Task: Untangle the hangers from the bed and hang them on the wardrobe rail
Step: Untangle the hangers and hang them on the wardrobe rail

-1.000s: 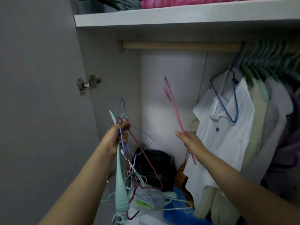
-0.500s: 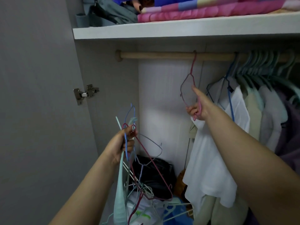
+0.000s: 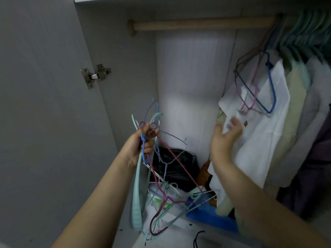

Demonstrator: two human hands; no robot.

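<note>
Head view: the pink wire hanger point(image 3: 248, 83) that my right hand point(image 3: 224, 134) was hooking half a second ago now hangs on the wooden rail point(image 3: 197, 24), beside the blue hanger point(image 3: 268, 90). My right fingers are spread and hold nothing. My left hand point(image 3: 141, 142) is clenched around the tangled bundle of hangers point(image 3: 161, 176), so many remain.

A home bedroom wardrobe, seen from its open doorway. A wooden wardrobe rail point(image 3: 202, 25) spans the top; under its right end hang a white polo shirt point(image 3: 259, 133) and pale garments on teal hangers point(image 3: 311, 31). Left of the rail, a metal door hinge point(image 3: 95, 75); far below it, a black bag point(image 3: 176, 164).
</note>
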